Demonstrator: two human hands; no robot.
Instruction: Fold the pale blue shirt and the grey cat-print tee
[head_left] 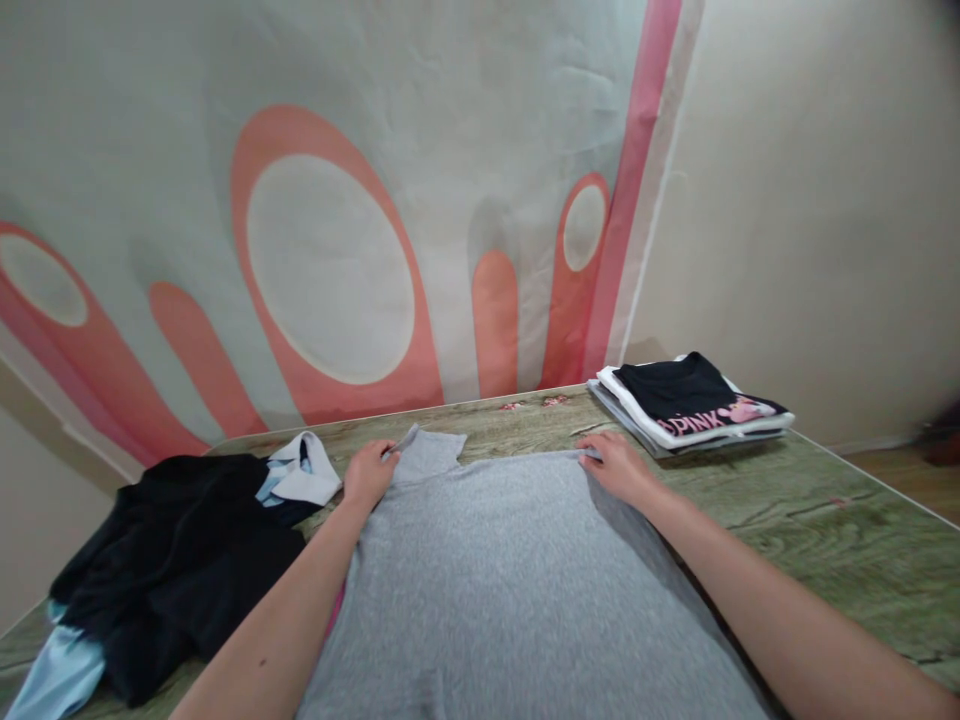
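- Across the near middle of the desk (832,560), head view: gray T-shirt (517,570) spread out, bottom of frame cutting off its near end.
- Left hand (369,474): fingers pinched on the far left edge, right by a short flap, likely a sleeve (429,452), that sticks out past the body.
- Right hand (616,466): thumb and fingers closed on the far right corner; exact finger contact partly hidden.
- Risk: uneven pull. If one hand draws harder, the far edge would probably skew, since the knit looks soft and stretchy.
- Risk: loose flap. It lies at an angle, so it could bunch or double under if the cloth gets turned over it.
- Risk: thin grip. Only the edge is pinched, so a quick lift could let a corner slip out.
- Pink patch (337,608) shows at the left edge, beside the left forearm; can't tell if print or separate cloth. If separate, it might get dragged along.
- Left side: black garment heap (187,560) and white collar (311,475) lie near the left arm; a wide elbow swing could snag them.
- Far right: folded clothes stack (694,408), black piece with pink print on top, near the right hand; an outward sweep could knock the layers askew.
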